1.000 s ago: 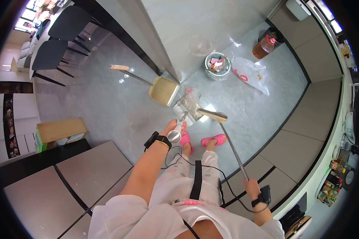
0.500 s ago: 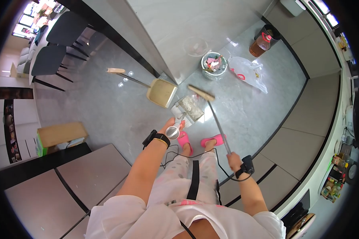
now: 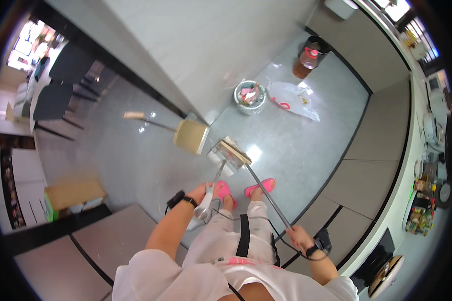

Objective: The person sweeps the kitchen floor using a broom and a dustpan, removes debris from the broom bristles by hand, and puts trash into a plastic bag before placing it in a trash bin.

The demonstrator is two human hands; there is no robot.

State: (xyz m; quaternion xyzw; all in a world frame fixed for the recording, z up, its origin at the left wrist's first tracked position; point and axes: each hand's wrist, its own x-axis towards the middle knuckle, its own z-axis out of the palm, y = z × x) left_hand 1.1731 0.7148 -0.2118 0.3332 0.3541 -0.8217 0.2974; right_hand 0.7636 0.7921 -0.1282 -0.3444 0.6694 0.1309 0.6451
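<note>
My left hand (image 3: 207, 191) is closed round the pale handle of a device (image 3: 203, 208), whose shaft runs down to a flat grey and white head (image 3: 226, 159) on the floor. My right hand (image 3: 300, 238) grips the long metal handle of a brush (image 3: 235, 152). The brush's wooden head lies across the flat head, hiding part of it. Just beyond, to the left, a beige dustpan (image 3: 191, 136) rests on the floor.
A lined bin (image 3: 250, 97) with rubbish stands by the wall. Right of it lie a clear plastic bag (image 3: 294, 100) and a bottle of brown liquid (image 3: 305, 63). Chairs (image 3: 59, 101) and a cardboard box (image 3: 76, 196) are at the left, cabinets (image 3: 376, 135) at the right.
My right hand has moved the brush first left, then back down over the flat head. The pinkish plastic seen there earlier is no longer clearly visible. The view has shifted.
</note>
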